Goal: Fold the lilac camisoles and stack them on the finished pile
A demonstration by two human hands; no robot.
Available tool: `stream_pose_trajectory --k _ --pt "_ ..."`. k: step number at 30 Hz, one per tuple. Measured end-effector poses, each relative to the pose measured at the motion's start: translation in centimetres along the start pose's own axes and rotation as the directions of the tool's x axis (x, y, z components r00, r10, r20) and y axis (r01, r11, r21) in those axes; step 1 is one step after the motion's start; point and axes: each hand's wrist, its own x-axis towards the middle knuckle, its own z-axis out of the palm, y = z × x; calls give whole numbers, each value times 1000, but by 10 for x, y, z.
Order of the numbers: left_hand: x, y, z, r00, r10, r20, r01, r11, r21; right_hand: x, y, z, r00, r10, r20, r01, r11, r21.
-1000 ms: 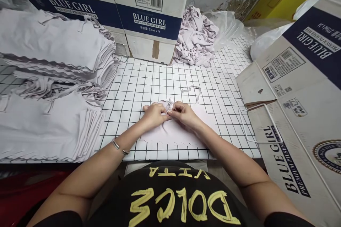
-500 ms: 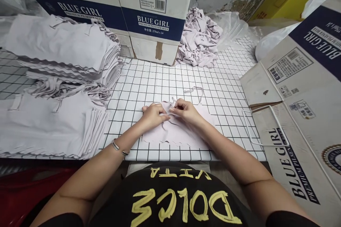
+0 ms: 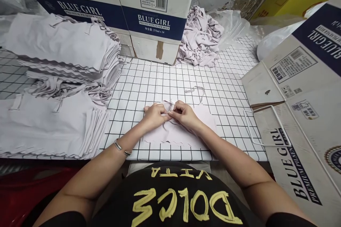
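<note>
A pale lilac fabric bag point(image 3: 181, 133) with a zigzag lower edge lies flat on the grid-patterned table point(image 3: 149, 81) in front of me. My left hand point(image 3: 154, 114) and my right hand point(image 3: 185, 113) meet at its top edge, both pinching a bunched bit of the cloth and its strap between fingertips. One strap loop point(image 3: 195, 90) of the bag lies free on the table just beyond my right hand. A metal bangle sits on my left wrist.
Stacks of folded lilac bags point(image 3: 58, 78) fill the left side. A Blue Girl beer carton point(image 3: 138, 10) stands at the back, with a crumpled heap of bags point(image 3: 199, 37) beside it. Flattened cartons point(image 3: 298, 103) lean at the right.
My hands have stayed together at the bag's top edge, with small finger movements working the bunched cloth. The view shifted slightly.
</note>
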Motion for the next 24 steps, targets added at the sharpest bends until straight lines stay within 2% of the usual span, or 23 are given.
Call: stream_pose_trajectory --k 3,6,8,11,12,14,15,17,19,21,22,24 --pt "1 -1 2 1000 -2 -11 2 1000 4 -3 5 -5 995 -100 -9 98 987 -128" --pt "1 2 2 1000 14 5 -14 997 76 -4 4 -14 988 -141 58 151 956 -251" --pt "-6 5 1 998 61 -14 -57 978 202 -1 1 -17 993 -32 113 55 977 -204" --pt "-33 2 -1 964 242 -111 -166 874 457 14 -8 -16 967 183 177 -198 978 70" --pt "-47 -3 -1 943 323 -87 -233 820 522 21 -12 -16 956 226 189 -256 955 151" --pt "-78 -20 -1 902 426 67 -381 715 586 32 -16 -20 957 255 142 -277 946 169" --pt "-93 -31 -2 887 436 149 -432 677 596 34 -16 -25 971 228 68 -234 968 91" --pt "-118 -50 -5 887 408 214 -446 645 621 26 -9 -43 990 62 -129 -87 976 -198" --pt "-127 -56 -13 910 375 178 -397 661 637 4 6 -65 971 -143 -191 33 874 -486" --pt "-115 -42 -19 927 355 123 -357 728 585 -28 21 -82 958 -238 -158 88 772 -630" --pt "-100 -28 -20 933 345 101 -344 777 527 -43 27 -87 953 -259 -156 93 741 -665" --pt "-54 10 -13 942 327 69 -329 870 367 -69 31 -87 942 -303 -146 115 698 -707"
